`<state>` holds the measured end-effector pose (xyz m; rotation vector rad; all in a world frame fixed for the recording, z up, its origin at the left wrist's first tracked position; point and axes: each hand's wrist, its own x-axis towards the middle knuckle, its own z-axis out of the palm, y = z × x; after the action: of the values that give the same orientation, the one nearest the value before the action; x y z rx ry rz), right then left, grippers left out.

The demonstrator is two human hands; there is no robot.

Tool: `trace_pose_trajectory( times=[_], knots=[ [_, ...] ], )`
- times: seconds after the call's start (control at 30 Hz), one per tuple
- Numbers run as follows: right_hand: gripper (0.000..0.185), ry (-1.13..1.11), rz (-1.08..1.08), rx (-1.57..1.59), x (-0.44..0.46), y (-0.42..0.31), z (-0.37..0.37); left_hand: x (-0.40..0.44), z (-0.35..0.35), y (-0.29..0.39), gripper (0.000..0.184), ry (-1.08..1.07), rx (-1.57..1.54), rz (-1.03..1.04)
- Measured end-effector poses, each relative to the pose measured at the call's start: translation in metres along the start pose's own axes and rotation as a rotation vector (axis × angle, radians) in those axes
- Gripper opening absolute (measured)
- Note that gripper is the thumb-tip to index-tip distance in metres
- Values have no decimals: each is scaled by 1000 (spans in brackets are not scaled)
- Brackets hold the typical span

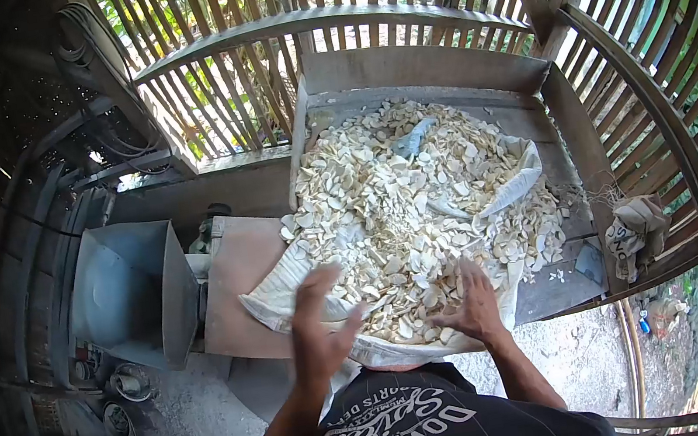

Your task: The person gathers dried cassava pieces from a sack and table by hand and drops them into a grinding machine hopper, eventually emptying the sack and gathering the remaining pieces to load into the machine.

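A large heap of pale dried slices (pixel 389 186), which look like cassava chips, covers the wooden tray before me. Part of the heap lies on a white woven sack (pixel 275 294), whose near edge droops toward my body. My left hand (pixel 322 332) is raised by the sack's left side, fingers spread and slightly blurred, holding nothing. At the near right edge of the heap, my right hand (pixel 472 303) rests on or just over the slices with its fingers stretched out. A pale blue piece of material (pixel 414 137) pokes out of the heap toward the back.
To the left stands a machine with a square metal hopper (pixel 166 286), beside a brown board (pixel 240 259). A wooden wall (pixel 426 67) bounds the tray at the back. A crumpled sack (pixel 636 233) hangs at right. Slatted walls enclose the space.
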<state>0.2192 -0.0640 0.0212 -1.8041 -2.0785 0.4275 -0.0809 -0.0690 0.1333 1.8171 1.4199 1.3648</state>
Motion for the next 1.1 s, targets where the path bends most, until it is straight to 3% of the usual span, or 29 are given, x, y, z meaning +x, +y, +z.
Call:
trace_pose_trajectory(
  times=[0.07, 0.1, 0.17, 0.37, 0.4, 0.5, 0.53, 0.67, 0.77, 0.87, 0.97, 1.0, 1.1],
  knots=[
    [152, -143, 5, -86, -9, 5, 12, -18, 61, -52, 112, -466, 316, 7],
    [155, -149, 9, -113, -11, 5, 23, -26, 79, -64, 125, -643, 490, -21],
    [154, -95, -19, -78, 3, 10, 28, -33, 97, -75, 129, -728, 545, -27],
    [138, 86, -48, 23, 57, 24, 40, -4, 132, -107, 121, -585, 554, 69],
    [130, 120, -56, 26, 65, 23, 39, 1, 138, -110, 115, -550, 588, 52],
    [127, 138, -66, 32, 82, 33, 38, 9, 145, -115, 112, -491, 582, -40],
    [127, 160, -94, 4, 83, 37, 33, 9, 142, -113, 116, -428, 509, -90],
    [127, 179, -183, -66, 91, 39, 24, -4, 142, -119, 128, -197, 749, -167],
    [127, 106, -220, 123, 112, 39, 35, 2, 140, -107, 118, -212, 825, -272],
    [128, 64, -296, 230, 122, 31, 28, 12, 132, -114, 111, -223, 330, -182],
    [131, -14, -306, 278, 122, 35, 19, 14, 119, -106, 103, -135, 400, -55],
    [132, 5, -307, 272, 123, 38, 18, 11, 119, -111, 103, -55, 573, -127],
    [129, 30, -321, 246, 129, 35, 33, 3, 135, -127, 103, -88, 669, -321]
  ],
)
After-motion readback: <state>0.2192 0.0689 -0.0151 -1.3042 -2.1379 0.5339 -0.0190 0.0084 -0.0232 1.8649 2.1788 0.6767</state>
